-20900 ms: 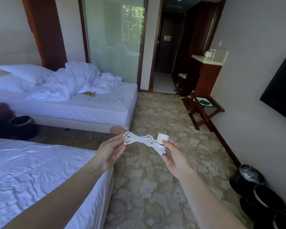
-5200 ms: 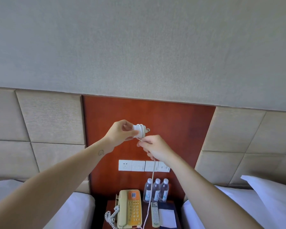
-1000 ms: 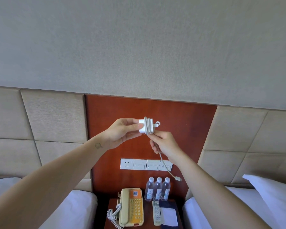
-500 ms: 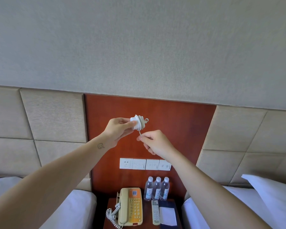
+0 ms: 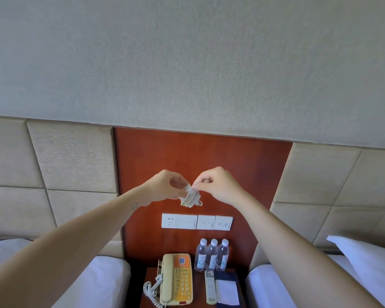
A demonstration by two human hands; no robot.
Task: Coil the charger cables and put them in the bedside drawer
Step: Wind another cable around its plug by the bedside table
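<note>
While both arms reach to the middle of the frame, the left hand (image 5: 165, 188) curls its fingers around the white charger (image 5: 187, 194), whose cable (image 5: 196, 197) is wound tight about it, and the right hand (image 5: 217, 185) pinches that cable at the top of the bundle. Below, at the bottom centre, a phone (image 5: 176, 278), three water bottles (image 5: 212, 255) and a remote (image 5: 210, 286) sit on the bedside surface (image 5: 150, 273)

I am seeing the charger (image 5: 189, 197) showing smooth white plastic in the grip. Behind the grip the wood panel (image 5: 253, 161) is gleaming, glossy varnish; either side, padded panels (image 5: 71, 156) are reading matt woven cloth.
</note>
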